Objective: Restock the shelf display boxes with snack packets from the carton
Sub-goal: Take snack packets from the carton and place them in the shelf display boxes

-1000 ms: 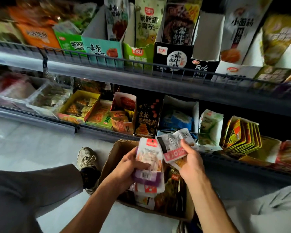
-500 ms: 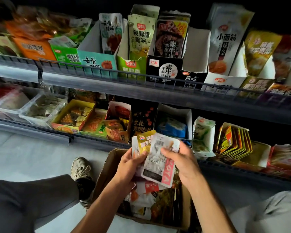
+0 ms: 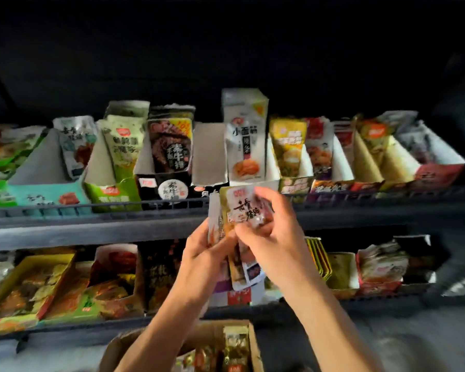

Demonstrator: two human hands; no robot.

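Note:
Both my hands hold a small stack of snack packets (image 3: 239, 208) raised in front of the upper shelf rail. My left hand (image 3: 203, 253) grips the stack from below and behind. My right hand (image 3: 269, 232) pinches the front packet, white and yellow with dark characters. More packets hang below between my palms. The brown carton (image 3: 250, 342) stands on the floor at the bottom centre with several packets inside. Open display boxes line the upper shelf; a white one (image 3: 208, 157) right behind the stack looks nearly empty.
The upper shelf rail (image 3: 91, 210) runs across the middle, the lower shelf (image 3: 65, 326) beneath it. Display boxes in teal (image 3: 49, 197), green (image 3: 113, 194) and black (image 3: 164, 189) stand at left. Yellow and red trays fill the lower shelf. Grey floor shows at bottom right.
My hands rose with the packets from above the carton up to the upper shelf rail. The view tilted upward, so the carton sank to the bottom edge and my legs left the view.

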